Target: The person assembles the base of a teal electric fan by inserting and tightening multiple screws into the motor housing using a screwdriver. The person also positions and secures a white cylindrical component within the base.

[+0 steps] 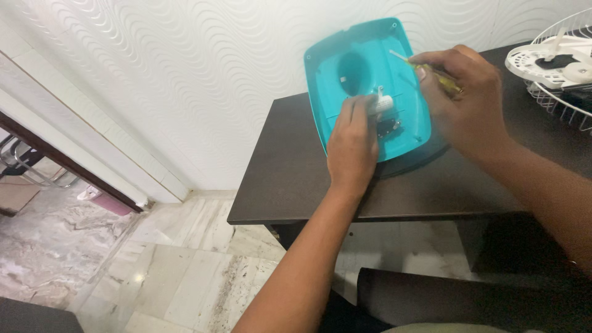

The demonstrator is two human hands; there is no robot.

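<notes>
While its fingers pinch a small white cylindrical part, the left hand rests on the smooth turquoise plastic shell, tilted on the dark matte table; the right hand is closed around a yellow-handled screwdriver, its thin metal shaft over the shell; a white wire grille lies at the table's right; behind, a wavy embossed wall.

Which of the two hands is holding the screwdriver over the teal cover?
The right hand. It grips a yellow-handled screwdriver whose tip points at the teal cover. The left hand instead pinches a small white part inside the cover.
</notes>
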